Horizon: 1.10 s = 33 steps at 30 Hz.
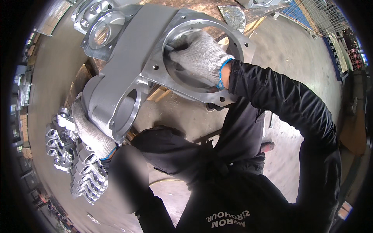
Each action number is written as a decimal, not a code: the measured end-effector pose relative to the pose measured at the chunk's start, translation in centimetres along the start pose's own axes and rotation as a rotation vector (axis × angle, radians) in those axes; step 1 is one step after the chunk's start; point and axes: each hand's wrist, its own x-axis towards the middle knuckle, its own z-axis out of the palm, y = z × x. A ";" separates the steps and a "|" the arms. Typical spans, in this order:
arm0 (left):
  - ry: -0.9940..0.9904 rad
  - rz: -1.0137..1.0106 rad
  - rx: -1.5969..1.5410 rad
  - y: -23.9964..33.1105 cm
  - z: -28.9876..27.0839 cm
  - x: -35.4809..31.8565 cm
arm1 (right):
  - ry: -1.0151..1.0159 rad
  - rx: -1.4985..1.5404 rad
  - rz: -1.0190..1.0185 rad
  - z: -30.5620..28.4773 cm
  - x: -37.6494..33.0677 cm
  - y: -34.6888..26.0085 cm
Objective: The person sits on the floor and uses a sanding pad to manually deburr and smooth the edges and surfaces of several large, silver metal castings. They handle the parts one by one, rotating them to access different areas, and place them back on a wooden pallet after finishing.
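The casting (128, 62), a large grey machined aluminium housing with several round bores, is held up off the floor (287, 50) in front of the person's chest, tilted, its long axis running from lower left to upper right.

Left hand (91, 134), in a knit glove, is closed under and around the casting's lower left end, beside a bored lug, and bears weight there. Right hand (200, 54), also gloved, reaches through the large ring bore at the upper right; its fingers curl over the inner rim, gripping it.

Below the left hand a stack of small parts (79, 167), bright cast brackets, lies just beside the casting's lower end. More castings (91, 15) rest at the top left, on wooden boards (159, 93).

Judgement on handling: the piece looks heavy and smooth-faced, so both grips should stay full-handed, not fingertip. The right fingers sit on a machined edge; the glove should stay between edge and skin. The lower end should be kept off the small parts to avoid marking finished faces. Load is best kept near the body, wrists straight, with any turn made slowly, since the weight seems uneven.
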 end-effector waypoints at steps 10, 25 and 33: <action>0.042 -0.086 -0.126 0.5 0.5 -0.2 | -0.231 -0.019 -0.096 -1.3 -0.6 0.5; -0.102 -0.099 -0.212 -1.1 -2.7 2.4 | -0.017 0.204 -0.121 -13.8 -5.5 4.2; -0.108 0.044 -0.085 -1.6 -4.8 3.7 | 0.572 0.013 0.098 -15.9 -17.1 29.9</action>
